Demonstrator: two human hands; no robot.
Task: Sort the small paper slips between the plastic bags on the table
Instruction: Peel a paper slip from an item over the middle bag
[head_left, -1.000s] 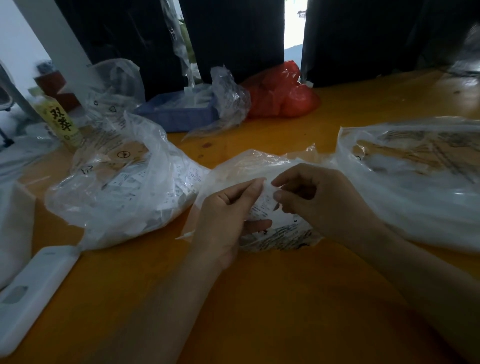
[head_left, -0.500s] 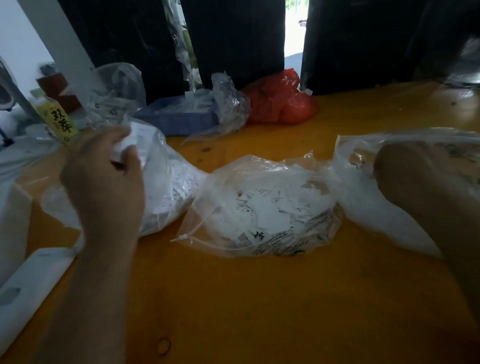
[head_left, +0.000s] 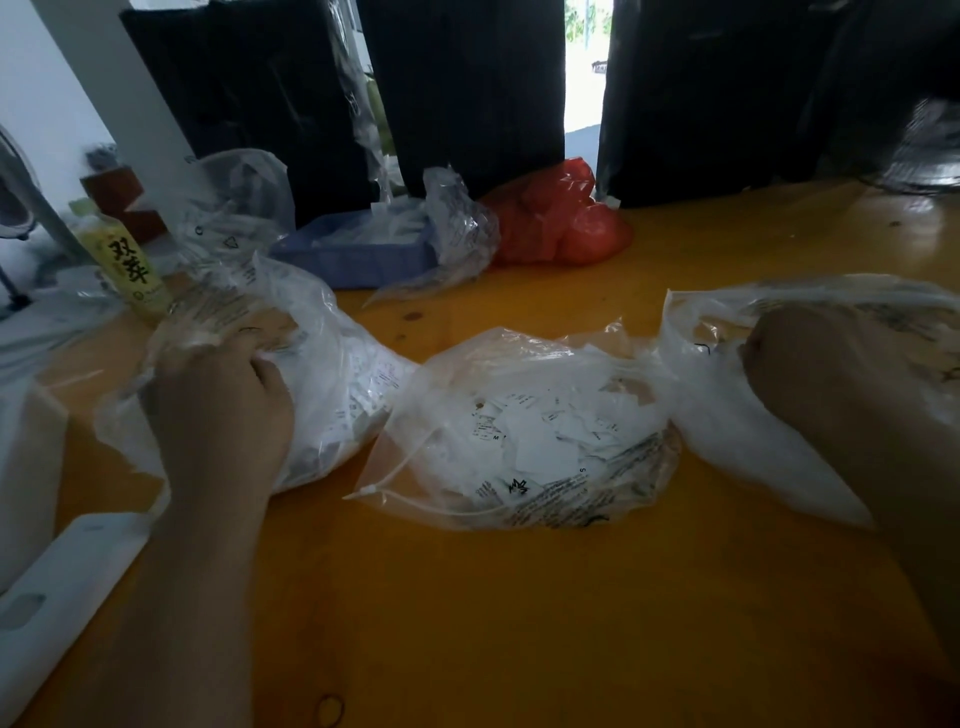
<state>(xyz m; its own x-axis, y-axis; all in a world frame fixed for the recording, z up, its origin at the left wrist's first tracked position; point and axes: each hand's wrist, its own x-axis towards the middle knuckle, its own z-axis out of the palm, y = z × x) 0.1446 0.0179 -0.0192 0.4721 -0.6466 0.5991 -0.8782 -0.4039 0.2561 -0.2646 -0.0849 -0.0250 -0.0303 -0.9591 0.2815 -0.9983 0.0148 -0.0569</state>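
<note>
- Three clear plastic bags are laid in a row across the orange counter (head_left: 519, 623), mouths turned up.
- Middle bag (head_left: 524, 431): zip-top, printed text on its near side, filled with small white paper slips (head_left: 540, 431); untouched by either hand.
- Left bag (head_left: 332, 384): crumpled, white slips seen through the plastic, set toward the left edge of the counter.
- Left hand (head_left: 223, 415) is sunk into the mouth of the left bag, back of the hand up, fingers curled down among plastic and slips; whether a slip is pinched cannot be told, fingertips hidden.
- Right bag (head_left: 727, 415): set at the right edge, just beside the middle bag, printed plastic at the top.
- Right hand (head_left: 810, 374) is placed at the mouth of the right bag, seen as a dark blurred fist shape; its grip cannot be told.
- Toward the far edge: a blue tray (head_left: 358, 254) with paper inside, a crumpled clear bag (head_left: 457, 228) touching it, a red plastic bag (head_left: 561, 218) just right of that.
- Far left: a yellow-labelled bottle (head_left: 124, 265) with black characters, standing behind the left bag.
- Near-left corner: a flat white device (head_left: 62, 597) lying on the counter.
- A rubber band (head_left: 331, 710) is seen at the near edge.
</note>
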